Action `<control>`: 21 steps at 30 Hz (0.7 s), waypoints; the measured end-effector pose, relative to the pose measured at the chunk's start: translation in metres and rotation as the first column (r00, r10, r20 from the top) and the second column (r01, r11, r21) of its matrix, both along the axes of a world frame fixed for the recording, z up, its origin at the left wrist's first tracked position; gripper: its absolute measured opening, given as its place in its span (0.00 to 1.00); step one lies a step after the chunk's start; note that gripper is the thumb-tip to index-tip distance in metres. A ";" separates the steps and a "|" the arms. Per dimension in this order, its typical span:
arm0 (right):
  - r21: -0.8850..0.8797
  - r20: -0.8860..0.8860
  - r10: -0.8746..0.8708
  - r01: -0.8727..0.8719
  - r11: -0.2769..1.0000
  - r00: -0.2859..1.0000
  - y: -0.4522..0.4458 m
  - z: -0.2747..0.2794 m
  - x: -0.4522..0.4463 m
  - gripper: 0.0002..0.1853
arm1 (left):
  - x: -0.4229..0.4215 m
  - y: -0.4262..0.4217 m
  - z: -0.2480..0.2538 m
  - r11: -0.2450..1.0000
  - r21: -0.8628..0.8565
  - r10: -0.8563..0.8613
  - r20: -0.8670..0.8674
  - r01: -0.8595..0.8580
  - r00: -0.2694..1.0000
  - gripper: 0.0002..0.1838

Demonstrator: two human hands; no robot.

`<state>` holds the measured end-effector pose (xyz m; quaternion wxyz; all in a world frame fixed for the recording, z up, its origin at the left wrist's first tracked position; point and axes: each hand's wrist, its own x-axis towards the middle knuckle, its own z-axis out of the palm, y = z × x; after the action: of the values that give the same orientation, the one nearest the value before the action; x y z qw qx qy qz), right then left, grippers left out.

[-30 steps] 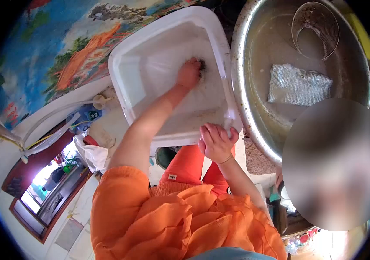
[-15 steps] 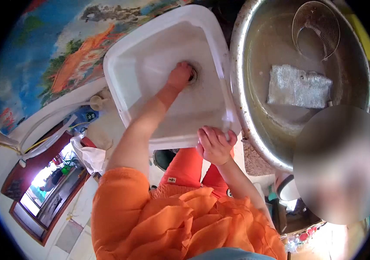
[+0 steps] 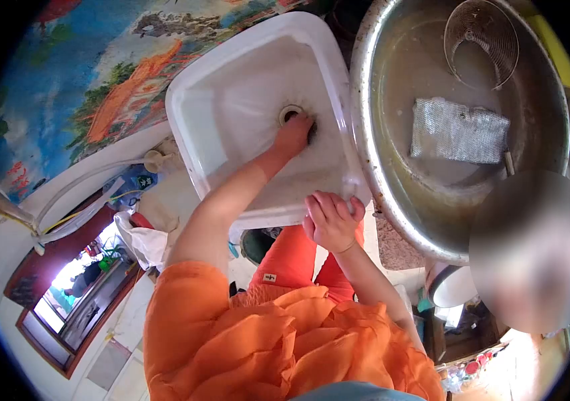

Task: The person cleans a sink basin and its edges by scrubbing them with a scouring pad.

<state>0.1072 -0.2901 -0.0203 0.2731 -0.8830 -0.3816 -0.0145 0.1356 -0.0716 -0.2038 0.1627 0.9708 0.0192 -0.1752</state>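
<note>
My left hand (image 3: pixel 295 136) is down inside the white basin (image 3: pixel 181 134), its fingers closed around something dark that is mostly hidden, just beside the round drain hole (image 3: pixel 290 115). Cloudy residue shows on the basin's bottom. At the basin's near right corner, my right hand (image 3: pixel 332 219) has its fingers curled over the rim.
A large metal tub (image 3: pixel 373 180) of murky water stands against the basin's right side, holding a silvery mesh pad (image 3: pixel 459 131) and a wire strainer (image 3: pixel 480 40). A blurred round patch covers the lower right. A painted wall (image 3: pixel 64 87) rises at the upper left.
My left hand first moved left over the drain, then back right beside it, leaving the hole in view. My right hand has stayed at the rim. The strainer has shifted slightly left in view.
</note>
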 end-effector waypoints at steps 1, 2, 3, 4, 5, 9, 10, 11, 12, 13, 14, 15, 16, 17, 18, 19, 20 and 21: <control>-0.009 0.004 0.006 -0.006 1.000 1.000 -0.002 -0.003 0.001 0.15 | 0.019 0.002 0.002 0.997 -0.062 -0.049 0.082 0.054 0.995 0.11; -0.010 0.015 0.011 -0.011 1.000 1.000 -0.001 -0.004 0.003 0.15 | 0.028 0.014 0.008 0.992 -0.064 0.107 0.038 -0.104 0.994 0.10; -0.015 0.017 0.020 -0.020 1.000 1.000 -0.002 -0.001 0.005 0.15 | 0.014 0.017 0.008 0.996 -0.024 0.089 0.027 -0.088 0.996 0.10; -0.015 0.020 0.025 -0.025 1.000 0.999 -0.003 0.001 0.005 0.15 | -0.003 0.022 0.009 0.997 0.021 0.067 0.016 -0.068 0.998 0.10; -0.016 0.012 0.017 -0.017 1.000 1.000 -0.004 0.001 0.003 0.14 | -0.015 0.025 0.006 0.997 0.072 0.039 0.005 -0.039 0.999 0.09; -0.009 0.016 0.019 -0.019 1.000 1.000 -0.003 0.000 0.001 0.14 | 0.011 0.007 0.030 0.888 -0.050 0.453 -0.087 -0.458 0.887 0.09; -0.014 0.028 0.023 -0.023 1.000 0.999 -0.002 -0.002 0.004 0.14 | 0.028 0.014 0.025 0.829 -0.118 0.558 0.098 -0.547 0.824 0.10; -0.005 0.038 0.015 -0.015 1.000 0.999 -0.001 -0.004 0.006 0.14 | 0.039 0.015 0.019 0.799 -0.148 0.599 0.114 -0.583 0.792 0.10; 0.000 0.038 0.012 -0.012 1.000 0.999 -0.002 -0.004 0.005 0.14 | 0.049 0.006 0.021 0.764 -0.174 0.643 0.117 -0.622 0.757 0.10; 0.010 0.035 0.009 -0.009 1.000 0.999 -0.002 -0.004 0.002 0.15 | 0.053 -0.003 0.020 0.726 -0.195 0.685 0.120 -0.659 0.719 0.10; 0.004 0.024 0.005 -0.005 1.000 1.000 0.000 -0.003 0.001 0.15 | 0.042 -0.017 0.001 0.753 -0.191 0.649 0.058 -0.630 0.759 0.11; 0.001 0.019 0.001 -0.001 1.000 1.000 0.001 -0.001 0.003 0.15 | 0.024 -0.041 -0.005 0.777 -0.198 0.622 0.095 -0.597 0.777 0.12; -0.004 0.015 -0.001 0.001 1.000 1.000 0.001 0.000 0.004 0.15 | 0.009 -0.051 0.021 0.876 -0.206 0.461 0.097 -0.436 0.882 0.14; -0.001 0.014 -0.003 0.003 1.000 1.000 0.000 0.001 0.004 0.15 | -0.003 -0.049 0.040 0.926 -0.234 0.312 0.037 -0.295 0.949 0.14; 0.007 0.020 -0.005 0.005 1.000 1.000 0.001 -0.001 0.005 0.15 | -0.012 -0.039 0.057 0.952 -0.268 0.152 -0.010 -0.149 0.988 0.14; 0.011 0.022 -0.004 0.004 1.000 1.000 0.001 -0.001 0.004 0.14 | -0.018 -0.033 0.067 0.951 -0.309 -0.012 -0.057 -0.006 0.998 0.14; -0.011 0.022 0.003 -0.003 1.000 1.000 -0.001 0.001 0.002 0.14 | -0.016 -0.030 0.068 0.964 -0.264 -0.005 -0.169 -0.040 0.986 0.14; -0.031 0.031 0.009 -0.008 0.999 0.999 -0.001 0.000 0.002 0.14 | -0.006 -0.025 0.063 0.975 -0.214 0.005 -0.271 -0.065 0.962 0.14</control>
<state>0.1093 -0.2908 -0.0200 0.2535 -0.8851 -0.3898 -0.0213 0.1295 -0.0964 -0.1406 0.2686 0.9133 0.0389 -0.3036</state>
